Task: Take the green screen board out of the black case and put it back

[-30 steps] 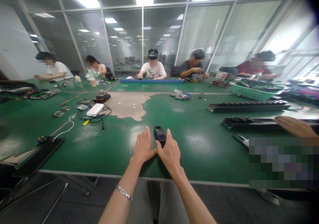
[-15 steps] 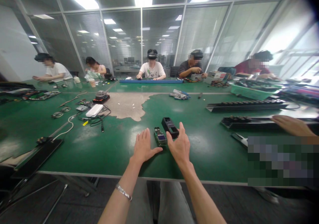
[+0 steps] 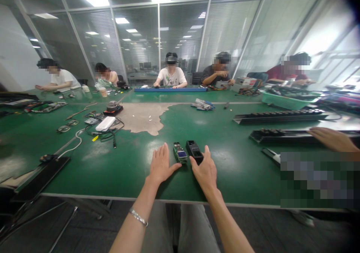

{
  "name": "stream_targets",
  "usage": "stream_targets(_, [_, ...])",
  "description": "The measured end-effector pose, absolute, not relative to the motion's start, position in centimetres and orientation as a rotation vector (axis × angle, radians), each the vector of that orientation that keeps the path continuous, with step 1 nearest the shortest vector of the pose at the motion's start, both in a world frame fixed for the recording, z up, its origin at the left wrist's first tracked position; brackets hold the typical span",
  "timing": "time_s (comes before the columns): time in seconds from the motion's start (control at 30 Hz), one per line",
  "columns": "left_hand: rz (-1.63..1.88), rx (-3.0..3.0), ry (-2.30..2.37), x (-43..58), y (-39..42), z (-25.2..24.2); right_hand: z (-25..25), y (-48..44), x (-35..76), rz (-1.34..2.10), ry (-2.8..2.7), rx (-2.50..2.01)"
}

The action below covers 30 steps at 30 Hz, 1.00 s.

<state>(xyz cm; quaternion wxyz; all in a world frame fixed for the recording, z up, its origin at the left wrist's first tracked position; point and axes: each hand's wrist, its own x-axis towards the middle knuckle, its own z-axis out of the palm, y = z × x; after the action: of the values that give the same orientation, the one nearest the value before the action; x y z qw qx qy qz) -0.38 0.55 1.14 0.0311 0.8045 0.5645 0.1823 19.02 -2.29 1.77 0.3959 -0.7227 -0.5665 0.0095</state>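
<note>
A small green circuit board with a dark display (image 3: 180, 154) lies on the green tabletop between my hands. Just right of it is a black plastic casing (image 3: 194, 150) with cut-out openings, nearly parallel to the board. My left hand (image 3: 161, 165) rests left of the board, fingers stretched out, its thumb reaching toward the board's near end. Around the near end of the casing, my right hand (image 3: 204, 169) is spread, thumb on the left side and fingers on the right. Whether it presses on the casing is hard to see.
Left are a white box (image 3: 105, 124) with cables and a black panel (image 3: 42, 178). Long black strips (image 3: 278, 116) and a co-worker's hand (image 3: 334, 137) are at right. A green basket (image 3: 289, 100) stands farther back. Several people sit around the table.
The black casing has slid slightly toward me and to the right, with my right hand around it. The circuit board and my left hand stay almost in place.
</note>
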Motion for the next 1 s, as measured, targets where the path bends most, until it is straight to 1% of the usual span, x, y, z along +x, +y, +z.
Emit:
stream_targets(0.17, [0.569,2.498,1.728,-0.4,0.5,1.1,1.2,-2.3,18.9,-0.044,-1.486,-1.873])
stream_targets(0.33, [0.577,2.507,1.730,-0.4,0.5,1.3,0.8,-2.4,18.9,-0.101,-1.501,-1.819])
stream_targets(0.8, [0.575,2.475,1.731,-0.3,0.4,1.3,1.2,-2.8,19.0,-0.070,-1.500,-1.817])
stream_targets(1.0, [0.582,2.461,1.722,-0.3,0.3,1.4,3.0,-2.6,18.8,-0.020,-1.402,-1.811])
